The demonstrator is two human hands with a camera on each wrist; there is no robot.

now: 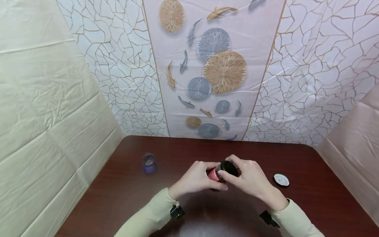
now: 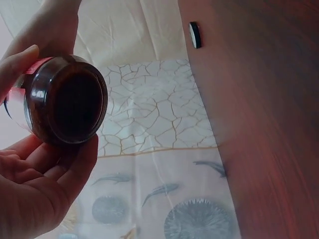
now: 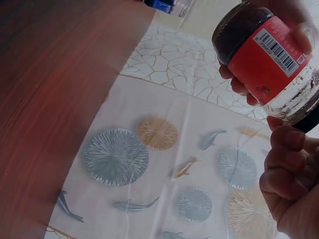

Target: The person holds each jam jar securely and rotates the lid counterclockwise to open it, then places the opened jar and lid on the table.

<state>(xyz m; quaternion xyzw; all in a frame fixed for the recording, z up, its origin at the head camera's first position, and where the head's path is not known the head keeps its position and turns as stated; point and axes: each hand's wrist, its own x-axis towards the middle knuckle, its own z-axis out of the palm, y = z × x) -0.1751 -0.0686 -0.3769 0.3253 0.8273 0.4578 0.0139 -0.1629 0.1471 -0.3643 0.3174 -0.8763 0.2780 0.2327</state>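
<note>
A glass jar [image 3: 266,55] with a red barcoded label and dark contents is held above the table, tilted on its side. My left hand [image 1: 196,177] grips its body, thumb on one side and fingers on the other. In the left wrist view the dark base of the jar [image 2: 75,102] faces the camera. My right hand [image 1: 250,176] holds the black lid [image 1: 229,168] at the jar's other end, fingers and thumb around its edge. Smears show inside the glass near the lid in the right wrist view.
On the table [image 1: 124,197], a small clear jar with a blue lower part [image 1: 149,163] stands at the left. A loose lid [image 1: 281,180], white inside with a black rim, lies at the right. Patterned cloth [image 1: 207,108] hangs behind the table's back edge.
</note>
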